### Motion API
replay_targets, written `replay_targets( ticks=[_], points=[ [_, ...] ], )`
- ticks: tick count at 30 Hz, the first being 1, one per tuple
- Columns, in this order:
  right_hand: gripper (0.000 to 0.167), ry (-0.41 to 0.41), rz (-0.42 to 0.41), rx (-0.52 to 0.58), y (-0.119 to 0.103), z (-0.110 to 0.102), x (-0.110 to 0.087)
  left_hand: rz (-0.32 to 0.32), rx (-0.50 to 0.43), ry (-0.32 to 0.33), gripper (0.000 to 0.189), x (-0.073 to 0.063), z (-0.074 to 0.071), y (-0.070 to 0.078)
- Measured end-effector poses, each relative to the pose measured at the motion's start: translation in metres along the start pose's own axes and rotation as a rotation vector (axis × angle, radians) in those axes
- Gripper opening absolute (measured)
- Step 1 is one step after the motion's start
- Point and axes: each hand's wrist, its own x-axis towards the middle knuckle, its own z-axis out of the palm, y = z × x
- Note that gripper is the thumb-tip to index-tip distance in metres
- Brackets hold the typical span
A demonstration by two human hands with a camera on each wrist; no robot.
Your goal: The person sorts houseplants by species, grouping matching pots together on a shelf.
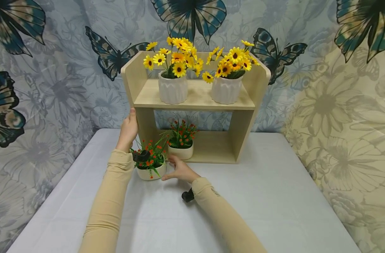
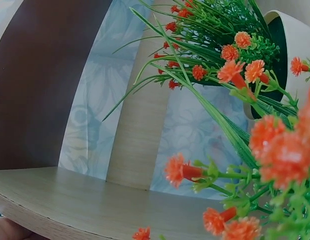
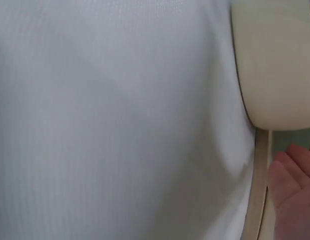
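My left hand (image 1: 128,130) rests against the left side panel of a pale wooden shelf (image 1: 195,106), fingers pointing up along its front edge. Only a bit of that hand (image 2: 12,231) shows in the left wrist view. On the table, in front of the shelf's left corner, stands a white pot (image 1: 152,172) of red-orange flowers with grassy leaves. A similar white pot (image 1: 181,153) sits on the lower shelf board. My right hand (image 1: 181,171) is beside the front pot, thumb and fingers spread. Its fingers (image 3: 290,172) lie near a pot's wall (image 3: 277,65) in the right wrist view.
Two white fluted pots, left (image 1: 173,89) and right (image 1: 227,90), hold yellow daisy-like flowers on the upper board. A white cloth covers the table (image 1: 274,196). Behind hangs a butterfly-patterned backdrop (image 1: 69,88). Dark wrist cameras sit at both cuffs.
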Motion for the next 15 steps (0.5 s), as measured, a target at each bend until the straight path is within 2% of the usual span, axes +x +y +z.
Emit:
replay_targets(
  ticks=[10, 15],
  points=[
    [0.109, 0.017, 0.030, -0.034, -0.001, 0.014, 0.010, 0.010, 0.004, 0.002, 0.086, 0.001, 0.000, -0.001],
    [0.113, 0.050, 0.028, -0.076, -0.002, 0.020, 0.013, 0.017, -0.012, 0.001, 0.086, 0.001, 0.001, -0.002]
  ],
)
